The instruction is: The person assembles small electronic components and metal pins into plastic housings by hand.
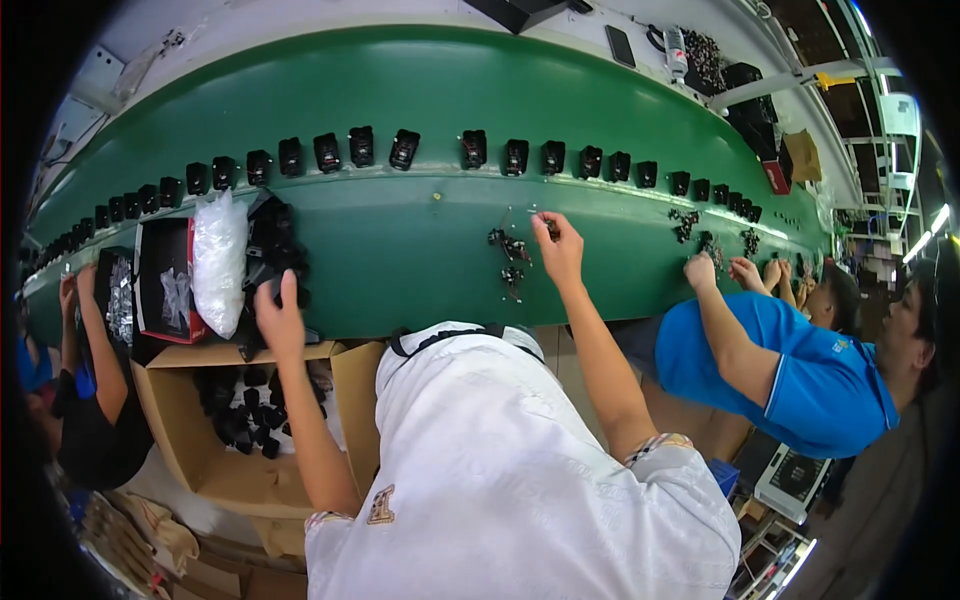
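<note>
My left hand is at the edge of a heap of black plastic parts, thumb and fingers apart; whether it touches one is hard to see. Out over the green work surface, my right hand is closed in a pinch on a small wired part, its light tip showing at the fingers. Just left of that hand lie a loose cluster of small wired parts and a smaller cluster nearer to me.
Black housings stand in a long row across the surface. A clear plastic bag and a red-edged box are at left, above a cardboard box of black parts. Co-workers sit at right and left.
</note>
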### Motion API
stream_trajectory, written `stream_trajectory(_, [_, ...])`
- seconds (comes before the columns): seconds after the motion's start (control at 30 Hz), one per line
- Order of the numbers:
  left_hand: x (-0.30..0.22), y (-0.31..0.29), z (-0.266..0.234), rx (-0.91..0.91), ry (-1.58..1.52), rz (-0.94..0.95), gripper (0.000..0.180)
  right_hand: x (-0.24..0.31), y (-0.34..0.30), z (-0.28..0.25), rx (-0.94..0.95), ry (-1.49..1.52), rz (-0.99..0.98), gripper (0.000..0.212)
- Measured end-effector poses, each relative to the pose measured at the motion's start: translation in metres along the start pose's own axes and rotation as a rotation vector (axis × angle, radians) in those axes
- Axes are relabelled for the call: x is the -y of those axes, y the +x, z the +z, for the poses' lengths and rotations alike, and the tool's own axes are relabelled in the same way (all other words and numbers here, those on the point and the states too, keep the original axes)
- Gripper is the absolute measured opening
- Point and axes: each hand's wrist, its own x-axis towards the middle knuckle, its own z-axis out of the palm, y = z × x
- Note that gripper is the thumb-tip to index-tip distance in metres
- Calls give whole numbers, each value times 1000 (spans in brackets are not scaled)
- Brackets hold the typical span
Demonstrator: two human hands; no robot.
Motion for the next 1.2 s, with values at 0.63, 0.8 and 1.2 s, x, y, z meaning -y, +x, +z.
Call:
stream_trajectory(0.63, [-60,-56,148,963,-575,-653,35,-43,-6,-34,132,388,545,35])
stream_trajectory(0.8, [-60,-67,160,943,-555,-690,31,-61,-17,-24,-155,-51,183,24])
stream_trajectory(1.2, [-61,-85,151,992,-718,-669,24,-68,-51,-25,7,115,34,29])
